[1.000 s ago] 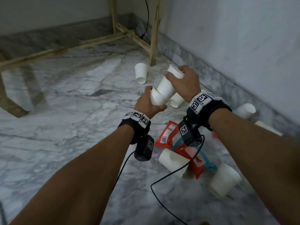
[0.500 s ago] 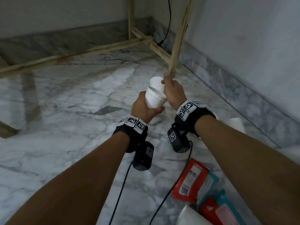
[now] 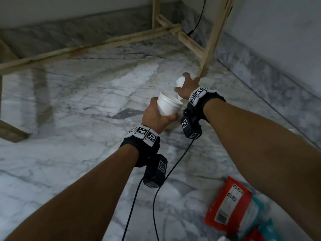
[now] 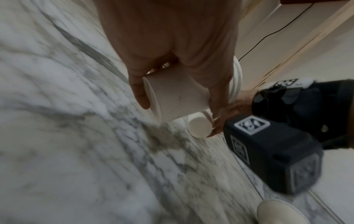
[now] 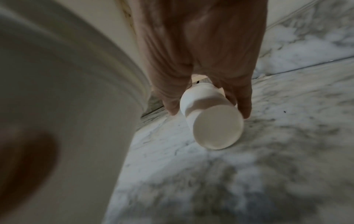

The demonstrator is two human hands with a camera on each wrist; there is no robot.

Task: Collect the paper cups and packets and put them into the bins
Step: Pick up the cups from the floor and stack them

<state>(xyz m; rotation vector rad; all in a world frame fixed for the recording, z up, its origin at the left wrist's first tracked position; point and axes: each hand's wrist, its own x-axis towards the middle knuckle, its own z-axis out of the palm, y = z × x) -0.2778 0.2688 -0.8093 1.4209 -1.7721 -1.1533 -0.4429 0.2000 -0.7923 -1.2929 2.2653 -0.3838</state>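
Cup [image 5: 212,121] (rim hidden) under fingers [image 5: 243,104]

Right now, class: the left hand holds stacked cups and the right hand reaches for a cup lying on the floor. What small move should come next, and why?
Probably close the right hand round the lying cup and lift it. Its fingers already flank the cup on both sides, apparently not yet gripping, while the left hand holds the cup stack with its mouth open alongside.
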